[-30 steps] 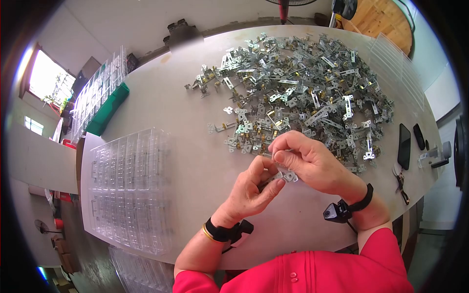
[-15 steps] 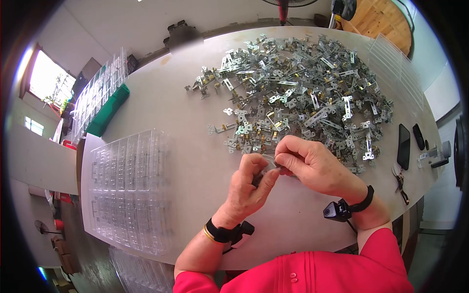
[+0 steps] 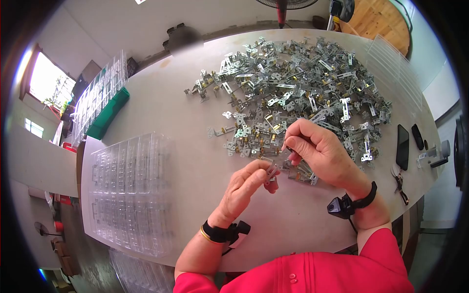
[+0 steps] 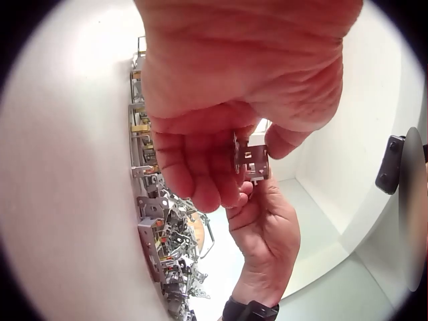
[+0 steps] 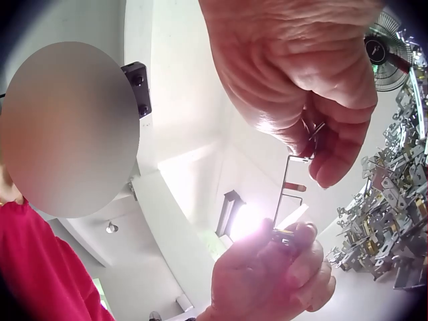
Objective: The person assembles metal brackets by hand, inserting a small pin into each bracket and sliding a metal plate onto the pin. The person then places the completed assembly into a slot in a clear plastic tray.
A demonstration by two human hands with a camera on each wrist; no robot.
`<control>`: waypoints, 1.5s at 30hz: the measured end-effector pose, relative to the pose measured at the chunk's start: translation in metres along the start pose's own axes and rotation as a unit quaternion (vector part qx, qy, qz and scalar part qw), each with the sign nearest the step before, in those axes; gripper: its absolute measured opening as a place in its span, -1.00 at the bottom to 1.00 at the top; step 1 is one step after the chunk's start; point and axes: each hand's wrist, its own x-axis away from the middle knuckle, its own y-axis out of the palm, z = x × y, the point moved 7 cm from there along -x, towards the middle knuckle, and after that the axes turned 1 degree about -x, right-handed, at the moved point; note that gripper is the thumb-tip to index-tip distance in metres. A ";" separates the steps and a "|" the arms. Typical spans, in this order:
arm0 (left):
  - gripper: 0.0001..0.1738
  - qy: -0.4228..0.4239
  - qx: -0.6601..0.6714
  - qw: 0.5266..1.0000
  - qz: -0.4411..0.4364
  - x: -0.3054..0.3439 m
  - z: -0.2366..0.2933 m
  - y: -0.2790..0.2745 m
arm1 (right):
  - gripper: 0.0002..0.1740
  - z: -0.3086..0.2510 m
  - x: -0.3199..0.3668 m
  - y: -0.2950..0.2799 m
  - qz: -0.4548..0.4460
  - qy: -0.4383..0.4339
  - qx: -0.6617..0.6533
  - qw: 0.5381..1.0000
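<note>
My left hand (image 3: 244,185) pinches a slotted silver metal bracket (image 3: 272,170) between thumb and fingers, out over the near side of the pile. Just to its upper right, my right hand (image 3: 315,150) is curled with thumb against forefinger. In the right wrist view, the bracket (image 5: 283,194) spans the gap between both hands' fingertips, with a short brownish tab midway. A thin shiny metal part (image 5: 314,131) shows between the right fingers, mostly hidden by them. The left wrist view shows the bracket (image 4: 254,158) beside the left thumb.
A wide pile of metal brackets (image 3: 293,88) covers the table's far middle. Clear compartment trays (image 3: 129,195) lie at left, with another tray on a green box (image 3: 107,115) behind. At right are a phone (image 3: 402,146) and snips (image 3: 399,183). A fan (image 3: 283,5) stands beyond.
The hands were close together with the bracket mostly covered; now they are farther apart. The right hand has risen slightly away, and the left has turned, exposing the bracket.
</note>
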 end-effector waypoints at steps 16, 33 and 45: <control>-0.62 0.038 -0.028 0.998 0.034 0.002 -0.002 0.003 | -0.91 -0.023 0.008 -0.010 0.129 -0.194 0.141 0.962; -0.80 0.123 -0.230 0.959 0.112 0.003 0.001 -0.003 | -0.91 -0.016 0.017 0.021 0.028 -0.150 0.273 0.950; -0.78 0.218 -0.386 0.884 0.149 0.004 0.023 0.006 | -0.89 -0.013 0.016 0.023 0.033 -0.149 0.296 0.943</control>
